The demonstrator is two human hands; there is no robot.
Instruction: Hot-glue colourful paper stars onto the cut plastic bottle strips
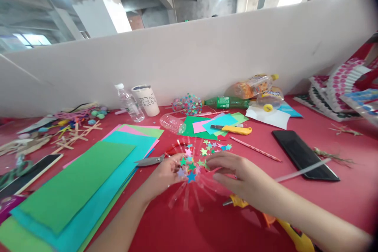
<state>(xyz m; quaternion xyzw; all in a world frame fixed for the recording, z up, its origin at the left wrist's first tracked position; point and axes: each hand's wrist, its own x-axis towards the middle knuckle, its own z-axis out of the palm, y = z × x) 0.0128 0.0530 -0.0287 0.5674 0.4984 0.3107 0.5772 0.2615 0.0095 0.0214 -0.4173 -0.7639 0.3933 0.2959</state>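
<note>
My left hand (167, 171) grips a clear plastic piece cut into thin strips (186, 201) that fan outward, like part of a bottle. Colourful paper stars (191, 176) cover its middle. At its right side hovers my right hand (230, 167), thumb and fingers apart; whether the fingertips touch the stars I cannot tell. Loose stars (218, 147) lie just behind it on the table. Scissors (150, 160) with red handles rest beside my left hand, the handles partly hidden. Beneath my right forearm lies a yellow glue gun (295, 236), partly covered by the arm.
Coloured paper sheets (82, 177) are stacked on the left. A yellow utility knife (236, 130), a striped pencil (255, 149) and a black phone (304, 155) lie to the right. Bottles (130, 104), a white cup (146, 100) and a star-covered piece (189, 104) line the wall.
</note>
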